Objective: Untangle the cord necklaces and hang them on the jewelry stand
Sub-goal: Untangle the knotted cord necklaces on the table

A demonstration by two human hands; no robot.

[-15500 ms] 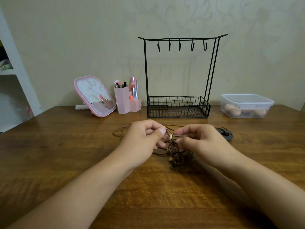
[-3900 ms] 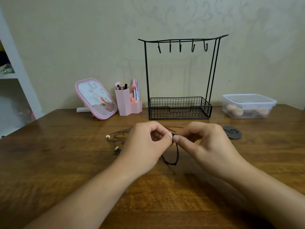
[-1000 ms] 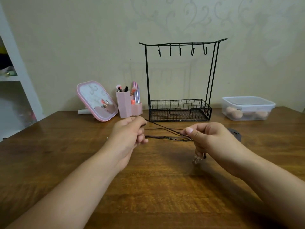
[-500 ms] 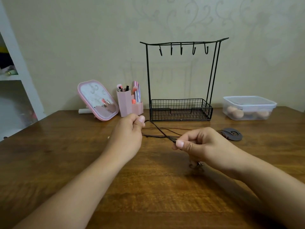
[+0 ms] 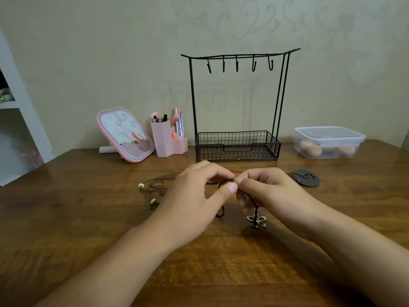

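Above the desk [image 5: 66, 218] middle, the left hand [image 5: 194, 196] and right hand [image 5: 272, 191] both pinch a dark cord necklace [image 5: 250, 197], its flower pendant [image 5: 256, 220] dangling.

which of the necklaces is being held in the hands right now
The dark cord necklace with the flower pendant; both hands pinch its cord. The white-beaded necklace and disc-pendant necklace lie on the table.

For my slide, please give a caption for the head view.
Both hands pinch a dark cord necklace; jewelry stand hooks bare.
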